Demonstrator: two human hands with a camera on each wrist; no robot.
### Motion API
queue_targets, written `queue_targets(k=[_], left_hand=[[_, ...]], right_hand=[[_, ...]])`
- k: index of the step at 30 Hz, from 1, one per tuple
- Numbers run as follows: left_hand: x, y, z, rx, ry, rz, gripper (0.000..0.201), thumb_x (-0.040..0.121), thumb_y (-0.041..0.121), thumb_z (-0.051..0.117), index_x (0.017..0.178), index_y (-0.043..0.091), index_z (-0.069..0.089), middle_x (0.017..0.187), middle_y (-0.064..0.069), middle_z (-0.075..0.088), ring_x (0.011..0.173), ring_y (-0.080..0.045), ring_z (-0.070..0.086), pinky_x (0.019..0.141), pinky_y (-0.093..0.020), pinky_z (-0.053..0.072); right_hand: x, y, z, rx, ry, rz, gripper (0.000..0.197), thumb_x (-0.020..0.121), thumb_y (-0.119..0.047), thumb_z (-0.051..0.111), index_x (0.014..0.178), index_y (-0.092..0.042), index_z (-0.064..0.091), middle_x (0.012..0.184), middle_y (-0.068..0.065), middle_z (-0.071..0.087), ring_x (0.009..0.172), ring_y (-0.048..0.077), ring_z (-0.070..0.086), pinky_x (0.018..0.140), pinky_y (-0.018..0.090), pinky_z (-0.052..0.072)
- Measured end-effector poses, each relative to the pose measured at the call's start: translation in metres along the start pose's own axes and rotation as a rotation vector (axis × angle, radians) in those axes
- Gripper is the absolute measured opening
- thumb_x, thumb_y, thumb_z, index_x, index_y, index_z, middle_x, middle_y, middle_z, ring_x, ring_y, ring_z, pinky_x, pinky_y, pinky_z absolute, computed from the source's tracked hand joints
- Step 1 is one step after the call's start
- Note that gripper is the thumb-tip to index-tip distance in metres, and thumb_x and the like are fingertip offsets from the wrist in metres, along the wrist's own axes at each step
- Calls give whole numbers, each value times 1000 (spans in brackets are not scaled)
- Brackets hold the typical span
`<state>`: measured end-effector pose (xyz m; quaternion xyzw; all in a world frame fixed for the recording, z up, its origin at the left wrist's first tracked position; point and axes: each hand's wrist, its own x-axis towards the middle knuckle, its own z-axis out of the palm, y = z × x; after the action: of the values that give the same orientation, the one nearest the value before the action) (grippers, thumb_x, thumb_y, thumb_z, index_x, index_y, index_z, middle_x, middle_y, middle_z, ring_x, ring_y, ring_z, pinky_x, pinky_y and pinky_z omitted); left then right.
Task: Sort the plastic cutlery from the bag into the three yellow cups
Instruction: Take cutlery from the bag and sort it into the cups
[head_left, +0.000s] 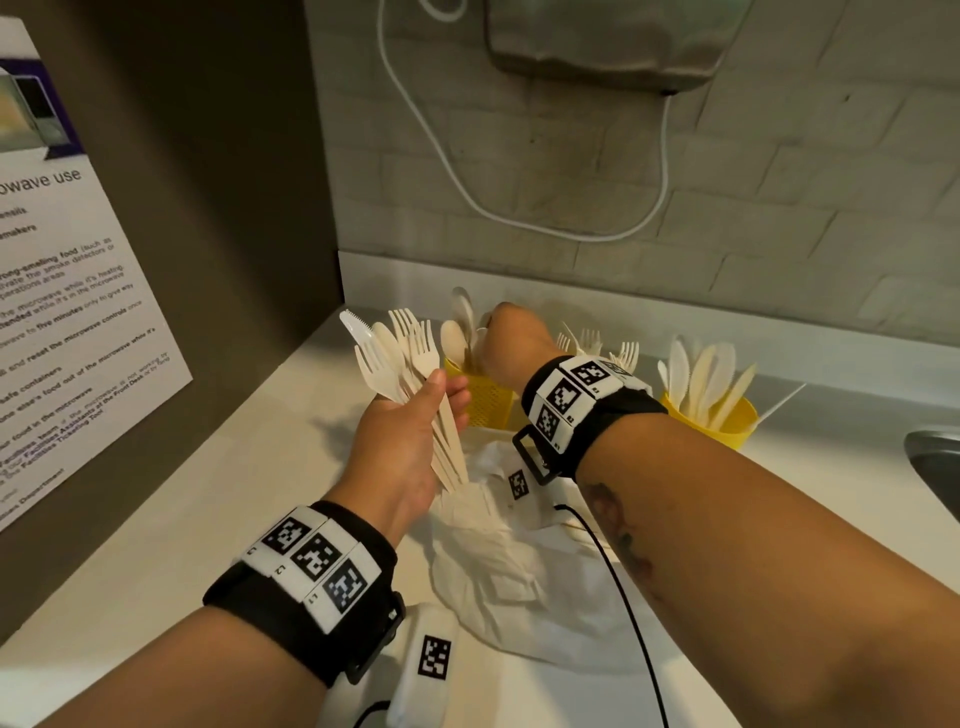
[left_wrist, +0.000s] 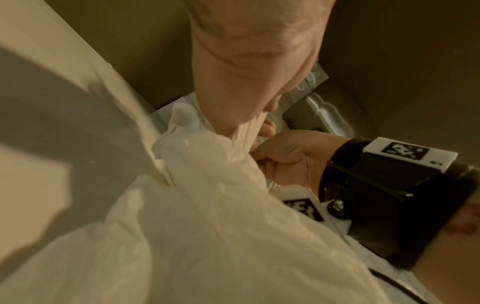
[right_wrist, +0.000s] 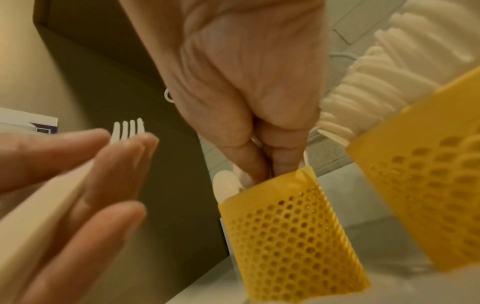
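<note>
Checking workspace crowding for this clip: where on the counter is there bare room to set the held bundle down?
Bare counter lies left of the plastic bag, along the dark side panel. Another bare patch sits right of the bag, bordered by the sink edge. The back is crowded: three yellow cups, and both hands, left and right.

Left hand grips a bundle of cutlery above the bag; right hand reaches into the leftmost yellow cup, among spoons.

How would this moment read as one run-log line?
left hand: grips mixed cutlery bunch | right hand: lowering spoon into left yellow cup
</note>
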<state>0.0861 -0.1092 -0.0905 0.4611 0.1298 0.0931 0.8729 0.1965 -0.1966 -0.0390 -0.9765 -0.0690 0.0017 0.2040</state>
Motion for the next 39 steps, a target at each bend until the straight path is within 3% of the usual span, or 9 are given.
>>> queue_targets(k=[5, 9, 12, 17, 19, 25, 31, 35, 39], left_hand=[[5, 2, -4, 0, -29, -17, 21, 97, 18, 58, 118, 14, 63, 91, -3, 77, 91, -14, 73, 88, -33, 56], [7, 7, 0, -12, -84, -13, 16, 97, 16, 57, 111, 13, 65, 97, -7, 74, 90, -17, 73, 91, -37, 55], [8, 12, 10, -44, -167, -25, 20, 97, 14, 56, 117, 13, 63, 97, -10, 74, 87, -18, 73, 86, -36, 57], [7, 11, 38, -52, -272, -90, 30, 101, 18, 49, 128, 8, 58, 112, -13, 73, 103, -22, 71, 80, -31, 60], [2, 7, 50, -26, -305, -107, 31, 102, 22, 47, 120, 4, 64, 110, -13, 73, 100, -20, 71, 81, -32, 59], [-5, -11, 67, -40, -376, -132, 25, 103, 20, 45, 115, 13, 66, 98, -2, 77, 91, -12, 73, 67, -23, 58], [-4, -17, 73, 41, -385, -132, 26, 102, 16, 48, 120, 8, 65, 93, -9, 73, 86, -18, 69, 76, -29, 58], [-7, -24, 75, 109, -349, -110, 18, 99, 15, 54, 108, 11, 69, 103, -16, 68, 97, -26, 65, 92, -43, 53], [-7, -29, 73, 119, -347, -66, 20, 97, 3, 54, 97, 16, 69, 86, -1, 76, 84, -12, 71, 76, -29, 58]], right_hand=[[-4, -6, -11, -65, -58, 20, 44, 90, -26, 62, 122, 0, 49, 93, 5, 56, 88, 24, 58, 70, 31, 44], [-26, -10, -42, -6, -36, 9, 64, 86, -15, 67, 141, -4, 37, 132, 12, 57, 117, 29, 58, 87, 33, 51], [-56, -2, -64, 193, 40, -69, 68, 83, -22, 70, 144, -13, 39, 134, 7, 57, 114, 26, 59, 87, 32, 51], [-107, 22, -59, 465, 70, -88, 18, 92, -35, 63, 94, -19, 56, 81, -4, 66, 71, 13, 59, 60, 25, 42], [-116, 30, -46, 498, 27, -111, 21, 97, -36, 56, 83, -20, 54, 73, -9, 59, 62, 5, 52, 53, 21, 39], [-119, 49, -17, 702, 144, -74, 31, 103, -19, 43, 130, -14, 55, 110, -6, 64, 99, 10, 59, 91, 28, 46], [-123, 65, -18, 936, 154, 79, 20, 100, -10, 43, 88, -19, 55, 83, 2, 65, 70, 9, 58, 58, 20, 45], [-121, 69, -14, 945, 127, 41, 21, 99, -9, 50, 88, -23, 63, 81, -1, 64, 71, 10, 56, 67, 27, 47], [-121, 66, -11, 918, 77, 46, 33, 88, -12, 50, 112, -26, 67, 101, 0, 72, 89, 18, 65, 88, 41, 53]])
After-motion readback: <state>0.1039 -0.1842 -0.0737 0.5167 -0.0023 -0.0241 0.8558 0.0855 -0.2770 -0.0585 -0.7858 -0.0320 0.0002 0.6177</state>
